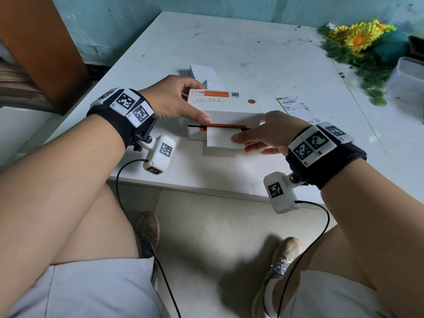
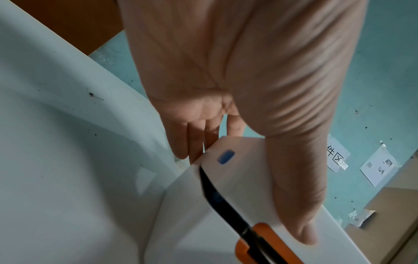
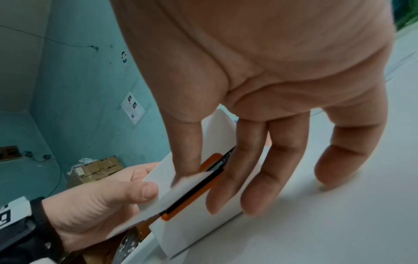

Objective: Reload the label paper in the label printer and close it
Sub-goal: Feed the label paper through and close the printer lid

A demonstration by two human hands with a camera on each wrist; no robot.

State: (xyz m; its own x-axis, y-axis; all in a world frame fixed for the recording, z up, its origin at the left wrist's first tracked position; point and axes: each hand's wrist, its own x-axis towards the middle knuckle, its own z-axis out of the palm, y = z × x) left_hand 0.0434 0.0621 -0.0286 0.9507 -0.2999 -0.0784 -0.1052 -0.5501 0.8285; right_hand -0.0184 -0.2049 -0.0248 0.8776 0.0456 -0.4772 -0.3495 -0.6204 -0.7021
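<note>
While left hand (image 1: pixel 174 99) clasps printer (image 1: pixel 229 111) — right hand (image 1: pixel 270 134) pinches label paper (image 1: pixel 219 138).

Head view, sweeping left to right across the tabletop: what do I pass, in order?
left hand → label printer → right hand, pinching the label paper → yellow artificial flowers → clear plastic container

Parcel room: label printer (image 1: pixel 227 109), waybill (image 1: pixel 294 104), cartons (image 3: pixel 97 170)
</note>
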